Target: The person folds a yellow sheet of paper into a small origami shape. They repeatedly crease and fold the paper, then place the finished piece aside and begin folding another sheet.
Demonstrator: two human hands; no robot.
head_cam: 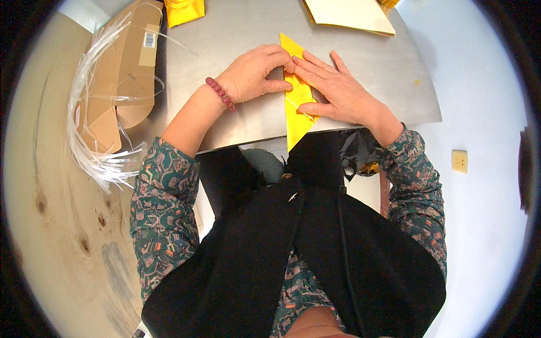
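Observation:
A folded sheet of yellow paper point(298, 101) with pointed ends lies on a metal-topped table point(236, 120). Its near tip juts past the table's front edge. My left hand point(260, 72), with a beaded bracelet on the wrist, pinches the paper's left side between thumb and bent fingers. From the right, my right hand point(338, 86) rests on the paper, its thumb low on the right side and its fingertips close to those of my left hand. Part of the paper's upper half is hidden under the fingers.
Folded yellow paper point(186, 12) lies at the table's far left. A stack of pale sheets point(348, 14) sits at the far right. Left of the table are a cardboard box point(135, 91) and a bundle of clear plastic strips point(80, 101). A wall socket point(460, 161) is at right.

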